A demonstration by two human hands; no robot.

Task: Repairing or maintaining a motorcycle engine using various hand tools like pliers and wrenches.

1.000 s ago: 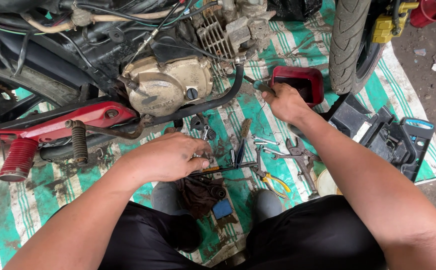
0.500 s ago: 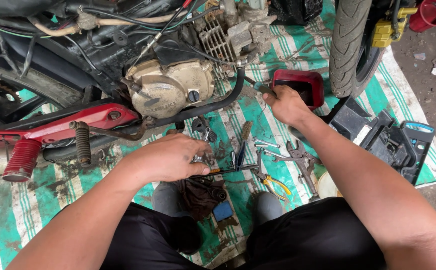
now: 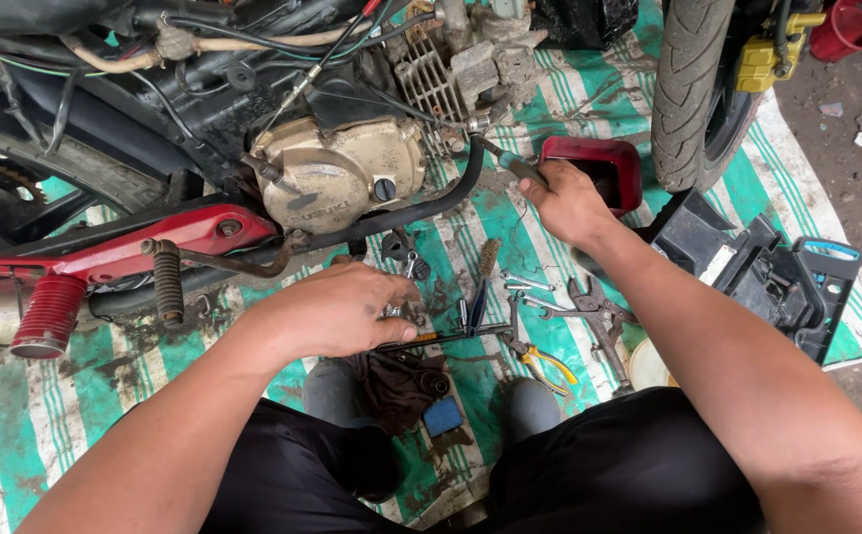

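My right hand point(image 3: 569, 203) grips a green-handled screwdriver point(image 3: 510, 163) whose tip points up-left at the motorcycle engine point(image 3: 342, 173), close to the black exhaust pipe point(image 3: 441, 203). My left hand point(image 3: 337, 309) rests palm down over small metal parts and sockets on the striped mat point(image 3: 95, 396), fingers curled on a small piece I cannot make out. Just right of that hand lie blue-handled pliers point(image 3: 475, 307), wrenches point(image 3: 530, 287), locking pliers point(image 3: 599, 316) and yellow-handled pliers point(image 3: 550, 361).
A red tray point(image 3: 604, 163) sits behind my right hand. The front tyre point(image 3: 688, 89) stands upper right, black plastic panels point(image 3: 767, 272) to the right. A red footrest arm point(image 3: 125, 257) and spring point(image 3: 166, 282) lie at left. A dark rag point(image 3: 396, 386) lies between my knees.
My right hand has shifted slightly left and up with the screwdriver toward the engine. The left hand has crept right over the small parts.
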